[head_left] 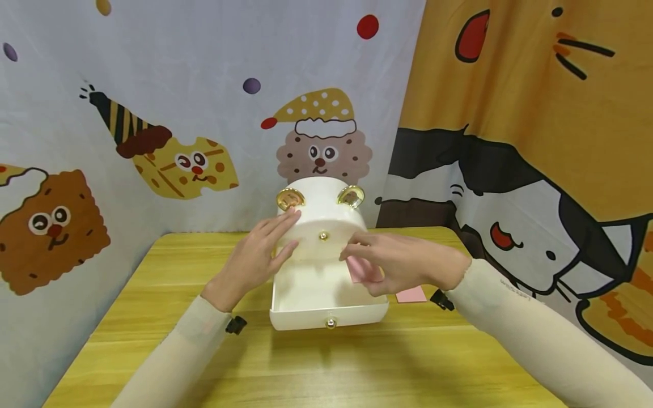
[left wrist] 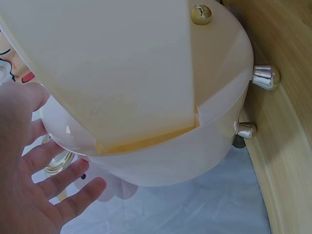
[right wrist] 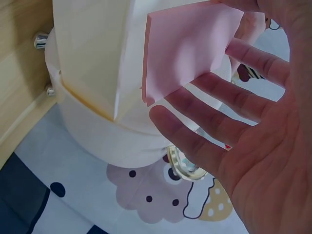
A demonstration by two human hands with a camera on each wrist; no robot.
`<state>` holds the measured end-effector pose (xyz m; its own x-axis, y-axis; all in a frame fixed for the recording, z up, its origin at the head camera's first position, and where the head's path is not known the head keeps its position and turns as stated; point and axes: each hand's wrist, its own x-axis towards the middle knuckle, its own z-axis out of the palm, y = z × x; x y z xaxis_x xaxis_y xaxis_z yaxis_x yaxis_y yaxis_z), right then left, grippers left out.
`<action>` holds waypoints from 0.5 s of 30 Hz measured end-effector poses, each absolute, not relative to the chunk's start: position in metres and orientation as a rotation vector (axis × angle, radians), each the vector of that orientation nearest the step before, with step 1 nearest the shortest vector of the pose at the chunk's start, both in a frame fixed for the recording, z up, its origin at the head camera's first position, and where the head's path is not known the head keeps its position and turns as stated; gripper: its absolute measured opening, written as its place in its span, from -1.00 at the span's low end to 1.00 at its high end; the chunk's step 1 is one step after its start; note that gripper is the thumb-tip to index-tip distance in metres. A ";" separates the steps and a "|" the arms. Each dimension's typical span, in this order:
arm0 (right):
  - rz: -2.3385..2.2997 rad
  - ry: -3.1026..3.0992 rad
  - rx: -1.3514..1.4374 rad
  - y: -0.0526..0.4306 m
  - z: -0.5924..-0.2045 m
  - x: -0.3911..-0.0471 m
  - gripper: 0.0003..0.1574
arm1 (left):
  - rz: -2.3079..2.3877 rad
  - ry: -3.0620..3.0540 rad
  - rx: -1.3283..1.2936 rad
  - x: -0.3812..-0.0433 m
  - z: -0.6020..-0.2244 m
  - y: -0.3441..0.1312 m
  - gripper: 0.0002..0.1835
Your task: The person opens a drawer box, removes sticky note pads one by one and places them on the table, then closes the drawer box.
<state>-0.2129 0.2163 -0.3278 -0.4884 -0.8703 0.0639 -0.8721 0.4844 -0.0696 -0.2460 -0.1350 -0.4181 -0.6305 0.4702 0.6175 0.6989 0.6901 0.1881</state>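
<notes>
A white storage box [head_left: 322,198] with two gold ears stands on the table, its drawer [head_left: 301,321] pulled out toward me. In my right hand [head_left: 408,260], over the drawer's right side, is a thin pink pad of paper [right wrist: 190,51]. Thumb and fingers pinch its edge in the right wrist view. My left hand [head_left: 250,260] is at the box's left side, fingers extended, with fingertips just below the left gold ear [head_left: 290,199]. In the left wrist view those fingers [left wrist: 73,170] are spread beside the box's rounded wall, holding nothing.
Another flat pink piece [head_left: 411,294] lies on the wooden table [head_left: 194,362], right of the drawer. Gold knobs sit on the drawer front [head_left: 331,323] and the upper front. A cartoon-printed curtain [head_left: 204,68] hangs close behind the table and along its sides.
</notes>
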 end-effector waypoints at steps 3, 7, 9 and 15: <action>0.165 -2.706 1.562 0.221 -0.328 -0.213 -0.24 | -0.571 -2.370 -0.897 -0.246 -0.418 -0.135 -0.26; 0.172 -2.717 1.548 0.228 -0.328 -0.212 -0.24 | -0.572 -2.383 -0.892 -0.246 -0.418 -0.135 -0.27; 0.185 -2.726 1.541 0.231 -0.327 -0.212 -0.23 | -0.571 -2.379 -0.893 -0.246 -0.418 -0.135 -0.27; 0.241 -2.732 1.524 0.242 -0.329 -0.215 -0.27 | -0.572 -2.358 -0.896 -0.246 -0.419 -0.135 -0.27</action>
